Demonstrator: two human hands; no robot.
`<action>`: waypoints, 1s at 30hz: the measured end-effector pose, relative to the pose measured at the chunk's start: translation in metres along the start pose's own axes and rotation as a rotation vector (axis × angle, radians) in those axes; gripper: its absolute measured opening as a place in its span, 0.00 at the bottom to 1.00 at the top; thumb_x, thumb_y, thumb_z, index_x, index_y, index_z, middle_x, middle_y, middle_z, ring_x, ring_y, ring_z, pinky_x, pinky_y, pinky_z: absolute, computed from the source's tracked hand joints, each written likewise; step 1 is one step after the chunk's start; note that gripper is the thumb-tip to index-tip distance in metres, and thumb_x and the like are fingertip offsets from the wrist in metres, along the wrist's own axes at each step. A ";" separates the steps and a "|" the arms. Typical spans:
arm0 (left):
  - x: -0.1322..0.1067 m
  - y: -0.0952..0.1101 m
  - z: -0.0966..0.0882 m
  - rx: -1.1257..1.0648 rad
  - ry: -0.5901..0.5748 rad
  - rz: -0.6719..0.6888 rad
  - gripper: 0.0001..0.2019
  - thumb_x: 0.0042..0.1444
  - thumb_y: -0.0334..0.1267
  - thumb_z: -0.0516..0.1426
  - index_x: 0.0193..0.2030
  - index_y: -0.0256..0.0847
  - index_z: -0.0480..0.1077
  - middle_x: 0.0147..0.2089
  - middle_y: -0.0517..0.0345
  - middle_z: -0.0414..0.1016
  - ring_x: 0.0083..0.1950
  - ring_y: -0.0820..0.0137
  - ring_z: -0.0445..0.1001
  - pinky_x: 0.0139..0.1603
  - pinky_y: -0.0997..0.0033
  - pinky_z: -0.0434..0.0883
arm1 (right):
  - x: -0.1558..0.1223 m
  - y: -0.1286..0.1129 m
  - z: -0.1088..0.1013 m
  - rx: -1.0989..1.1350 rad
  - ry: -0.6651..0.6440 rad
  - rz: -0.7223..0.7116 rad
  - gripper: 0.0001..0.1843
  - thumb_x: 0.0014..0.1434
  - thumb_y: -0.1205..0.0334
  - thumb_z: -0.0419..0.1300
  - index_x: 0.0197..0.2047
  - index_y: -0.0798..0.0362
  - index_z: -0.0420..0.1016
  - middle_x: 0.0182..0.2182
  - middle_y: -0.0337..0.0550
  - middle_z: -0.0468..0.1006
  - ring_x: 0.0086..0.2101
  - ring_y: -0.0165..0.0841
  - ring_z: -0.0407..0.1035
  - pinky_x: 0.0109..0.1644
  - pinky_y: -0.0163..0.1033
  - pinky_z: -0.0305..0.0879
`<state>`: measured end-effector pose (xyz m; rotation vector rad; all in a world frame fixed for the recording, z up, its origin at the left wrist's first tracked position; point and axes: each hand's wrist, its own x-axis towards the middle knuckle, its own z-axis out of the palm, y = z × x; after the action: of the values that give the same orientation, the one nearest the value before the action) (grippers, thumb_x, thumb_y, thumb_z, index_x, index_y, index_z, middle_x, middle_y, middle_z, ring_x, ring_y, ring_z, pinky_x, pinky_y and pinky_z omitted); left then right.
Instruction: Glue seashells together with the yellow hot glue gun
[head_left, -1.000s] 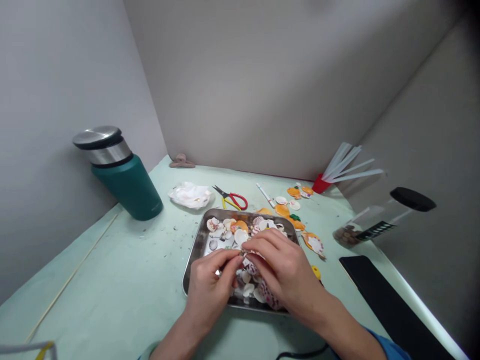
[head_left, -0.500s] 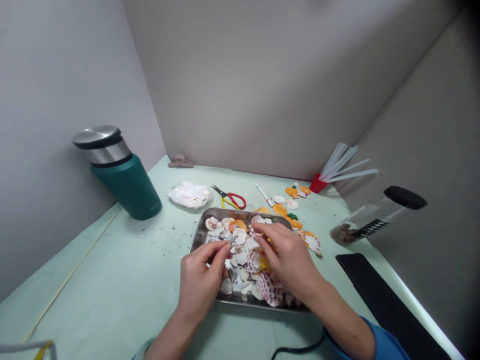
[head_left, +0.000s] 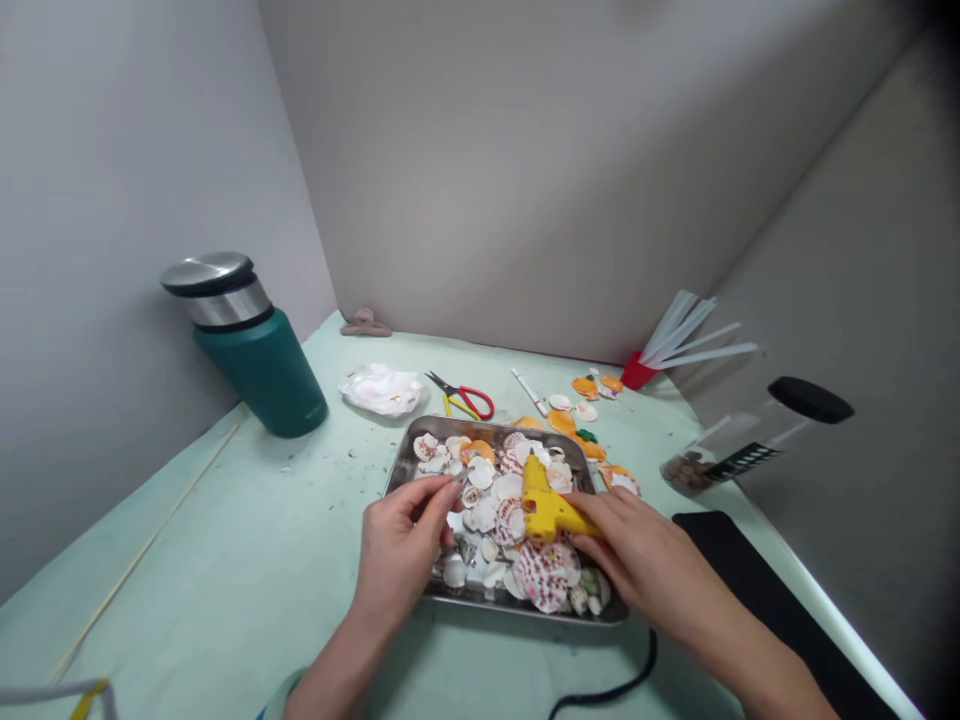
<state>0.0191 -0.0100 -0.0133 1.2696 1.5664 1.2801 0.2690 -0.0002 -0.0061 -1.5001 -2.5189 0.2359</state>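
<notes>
A steel tray [head_left: 406, 462] holds several seashells [head_left: 495, 488], white, orange and red-patterned. My left hand [head_left: 399, 548] hovers over the tray's near-left part, thumb and fingertips pinched on a small shell piece. My right hand [head_left: 651, 560] reaches in from the right and grips a yellow glue gun [head_left: 543, 504], whose nozzle points away from me over the shells. A black cord [head_left: 615, 686] trails off toward me below the tray.
A green flask [head_left: 251, 352] stands at the left. Behind the tray lie a crumpled tissue [head_left: 381, 389], red-and-yellow scissors [head_left: 463, 398], loose orange shells [head_left: 577, 420] and a red cup of glue sticks [head_left: 675, 345]. A clear jar [head_left: 750, 442] and a black pad [head_left: 757, 590] lie on the right.
My right hand left the shells, moved right and now holds the yellow glue gun over the tray. My left hand kept its pinch and barely moved.
</notes>
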 end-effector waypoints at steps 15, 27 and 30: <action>0.001 -0.009 0.003 -0.027 -0.032 0.043 0.10 0.53 0.41 0.58 0.33 0.36 0.76 0.25 0.57 0.76 0.17 0.77 0.68 0.20 0.79 0.67 | 0.000 -0.031 0.020 0.924 0.124 0.223 0.14 0.54 0.51 0.62 0.37 0.53 0.75 0.27 0.42 0.77 0.30 0.37 0.72 0.31 0.36 0.71; -0.002 -0.005 0.003 -0.059 -0.043 0.045 0.08 0.54 0.40 0.58 0.33 0.38 0.76 0.24 0.60 0.76 0.18 0.78 0.68 0.20 0.81 0.65 | 0.006 -0.050 0.015 0.728 0.128 0.005 0.07 0.58 0.58 0.59 0.37 0.51 0.74 0.29 0.38 0.79 0.27 0.31 0.72 0.32 0.30 0.67; -0.002 -0.006 0.003 -0.044 -0.031 0.067 0.08 0.54 0.39 0.58 0.33 0.38 0.76 0.25 0.60 0.77 0.17 0.79 0.68 0.20 0.81 0.65 | 0.005 -0.051 0.016 0.723 0.155 -0.051 0.07 0.57 0.59 0.59 0.38 0.51 0.74 0.29 0.37 0.79 0.27 0.31 0.72 0.31 0.30 0.67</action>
<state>0.0212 -0.0115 -0.0204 1.3180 1.4776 1.3229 0.2193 -0.0201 -0.0094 -1.1004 -2.0081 0.8718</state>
